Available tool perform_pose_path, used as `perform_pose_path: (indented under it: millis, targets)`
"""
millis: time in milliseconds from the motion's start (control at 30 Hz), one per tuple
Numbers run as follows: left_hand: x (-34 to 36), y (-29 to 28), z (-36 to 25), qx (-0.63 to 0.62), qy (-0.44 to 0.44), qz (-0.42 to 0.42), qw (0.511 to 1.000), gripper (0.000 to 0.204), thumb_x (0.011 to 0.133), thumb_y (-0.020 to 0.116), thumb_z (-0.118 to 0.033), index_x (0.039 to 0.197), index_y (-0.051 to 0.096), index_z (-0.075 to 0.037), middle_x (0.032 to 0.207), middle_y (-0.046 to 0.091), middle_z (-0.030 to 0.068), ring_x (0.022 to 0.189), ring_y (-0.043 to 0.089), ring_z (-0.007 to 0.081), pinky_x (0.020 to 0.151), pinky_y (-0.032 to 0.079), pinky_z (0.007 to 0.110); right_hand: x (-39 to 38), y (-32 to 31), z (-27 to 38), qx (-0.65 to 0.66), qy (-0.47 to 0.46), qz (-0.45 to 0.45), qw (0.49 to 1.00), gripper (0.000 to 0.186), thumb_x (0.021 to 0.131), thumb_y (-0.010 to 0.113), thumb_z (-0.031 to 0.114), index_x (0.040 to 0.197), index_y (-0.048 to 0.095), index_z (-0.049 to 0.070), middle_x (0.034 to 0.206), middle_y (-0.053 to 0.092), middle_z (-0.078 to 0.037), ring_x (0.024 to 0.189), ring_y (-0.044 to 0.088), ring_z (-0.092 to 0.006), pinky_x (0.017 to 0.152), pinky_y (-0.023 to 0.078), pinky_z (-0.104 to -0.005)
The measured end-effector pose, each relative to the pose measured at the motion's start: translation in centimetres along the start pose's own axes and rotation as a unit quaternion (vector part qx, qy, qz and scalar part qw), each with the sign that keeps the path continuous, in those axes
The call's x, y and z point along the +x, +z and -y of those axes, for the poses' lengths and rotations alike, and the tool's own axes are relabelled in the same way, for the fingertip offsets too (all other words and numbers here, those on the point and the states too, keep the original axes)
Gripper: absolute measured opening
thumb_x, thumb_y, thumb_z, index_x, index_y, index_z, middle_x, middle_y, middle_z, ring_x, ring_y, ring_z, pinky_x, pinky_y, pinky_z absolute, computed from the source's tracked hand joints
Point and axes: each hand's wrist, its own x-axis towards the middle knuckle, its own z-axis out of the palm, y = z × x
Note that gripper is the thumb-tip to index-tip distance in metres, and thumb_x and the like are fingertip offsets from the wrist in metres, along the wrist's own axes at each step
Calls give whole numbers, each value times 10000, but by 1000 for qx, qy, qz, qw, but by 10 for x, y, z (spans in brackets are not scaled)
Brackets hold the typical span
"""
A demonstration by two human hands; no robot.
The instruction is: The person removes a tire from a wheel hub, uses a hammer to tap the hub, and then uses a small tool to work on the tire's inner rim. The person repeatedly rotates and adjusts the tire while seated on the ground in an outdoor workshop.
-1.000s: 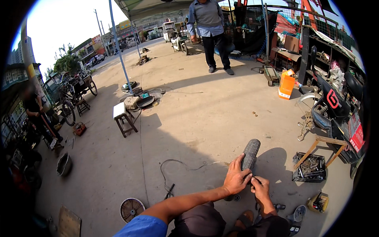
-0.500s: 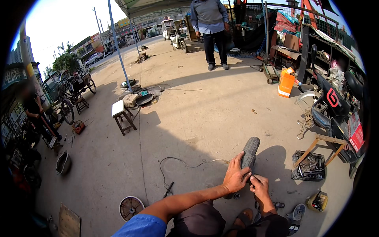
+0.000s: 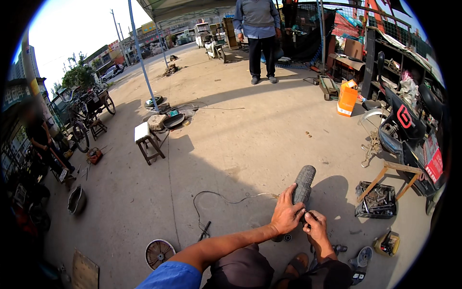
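Observation:
A black treaded tyre [image 3: 304,182] stands upright between my legs, its tread facing up. My left hand [image 3: 287,215] lies over the near part of the tyre, fingers wrapped around its left side and thumb across the tread. Close beside it, my right hand [image 3: 315,226] is closed in a pinch against the tyre's right side; what sits between its fingers is too small to make out. Below the hands, a small round hub end [image 3: 288,238] shows near the floor. Most of the tyre's lower part is hidden by my hands and arms.
A spoked wheel rim [image 3: 160,254] lies at my left, near a thin cable [image 3: 196,204]. To the right are a crate of metal tools [image 3: 378,202], a wooden frame [image 3: 402,168] and a yellow container [image 3: 388,243]. A stool [image 3: 148,140] and a standing person [image 3: 260,43] are farther off.
The view has shifted slightly. Both hands keep almost the same place on the tyre, with only small finger movement.

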Motion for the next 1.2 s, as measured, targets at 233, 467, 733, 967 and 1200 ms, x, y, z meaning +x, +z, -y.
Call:
perform_pose_path:
  millis: [233, 467, 733, 967, 1200]
  targets:
    - [0, 0, 1, -13, 1, 9, 1000, 169, 831, 760, -162, 990, 726, -115, 1543, 319, 296, 1382, 363, 497, 1134, 344, 541, 0, -5, 1, -44, -1, -1, 999, 162, 939, 731, 154, 905, 677, 4, 733, 571, -8, 566, 487, -70, 462, 365, -219]
    - [-2, 1, 6, -16, 5, 23, 1000, 186, 806, 772, -134, 988, 739, -122, 1549, 306, 298, 1394, 349, 500, 1139, 340, 545, -3, -2, 7, -89, 33, -8, 995, 178, 950, 721, 151, 878, 674, -5, 713, 564, -13, 572, 491, -75, 459, 351, -217]
    - [-1, 1, 5, -24, 1, 23, 999, 180, 794, 775, -120, 973, 753, -121, 1555, 304, 294, 1395, 348, 500, 1139, 340, 543, 2, -9, -1, -79, 3, 2, 997, 165, 924, 756, 142, 904, 675, 0, 707, 583, -10, 560, 508, -70, 471, 381, -213]
    - [-1, 1, 4, -30, 1, 18, 999, 170, 789, 779, -116, 958, 757, -119, 1559, 304, 289, 1384, 362, 497, 1135, 345, 536, 2, -9, -2, -68, 2, 5, 998, 151, 913, 765, 120, 891, 672, 3, 705, 597, 0, 562, 521, -67, 485, 402, -213]
    - [0, -2, 3, -30, -12, 30, 999, 152, 805, 769, -116, 955, 749, -104, 1562, 293, 295, 1421, 319, 496, 1148, 326, 542, 3, -6, -3, -98, -39, 2, 994, 121, 907, 766, 95, 897, 695, -2, 709, 605, 3, 555, 516, -62, 489, 402, -210]
